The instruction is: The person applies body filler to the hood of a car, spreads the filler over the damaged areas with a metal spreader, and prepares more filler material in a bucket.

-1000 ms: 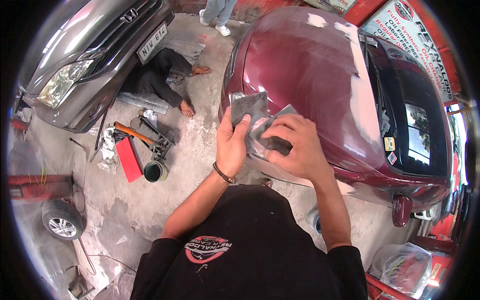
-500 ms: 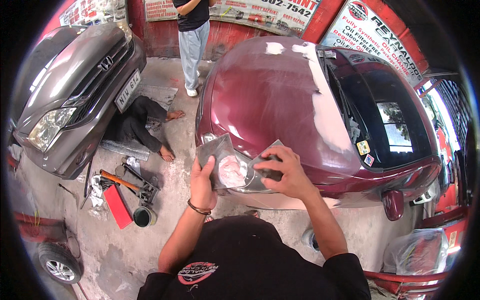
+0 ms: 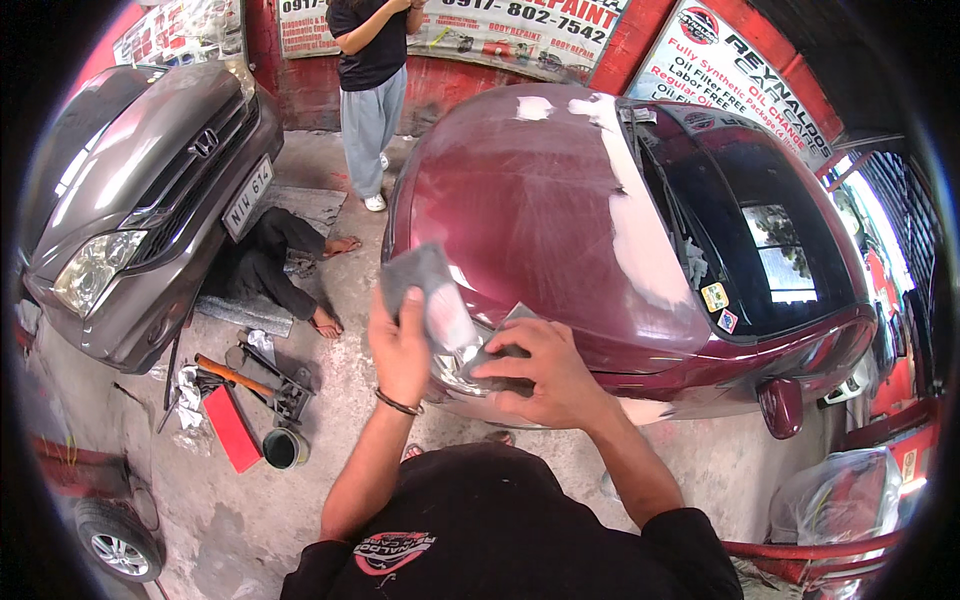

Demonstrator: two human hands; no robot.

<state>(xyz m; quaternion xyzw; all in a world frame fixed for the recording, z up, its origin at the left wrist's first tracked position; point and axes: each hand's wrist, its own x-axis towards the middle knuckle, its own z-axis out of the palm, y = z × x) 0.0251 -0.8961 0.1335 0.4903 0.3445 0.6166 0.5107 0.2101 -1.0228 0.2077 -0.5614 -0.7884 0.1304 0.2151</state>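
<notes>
My left hand (image 3: 402,350) grips a flat grey plate (image 3: 412,268), thumb lying over its face. On that plate sits a mound of pale pink putty (image 3: 450,318), blurred by motion. Between the thumb and fingers of my right hand (image 3: 548,372) is a thin grey putty spreader (image 3: 519,312), mostly covered by the fingers. Its lower end is close to the putty; whether they touch I cannot tell. Both hands are above the front corner of a maroon car (image 3: 500,215), whose hood has light pink filler patches (image 3: 635,225) near the windshield.
At left stands a grey car (image 3: 150,190), with a person's legs (image 3: 265,265) sticking out beside it. Another person (image 3: 372,100) stands behind. On the floor are an orange-handled floor jack (image 3: 235,372), a red box (image 3: 232,428), a can (image 3: 285,448) and a wheel (image 3: 118,540).
The plate has tilted in my left hand, and the putty now looks narrower and smeared. My right hand has moved slightly left and down with the spreader. The whole view has shifted a little.
</notes>
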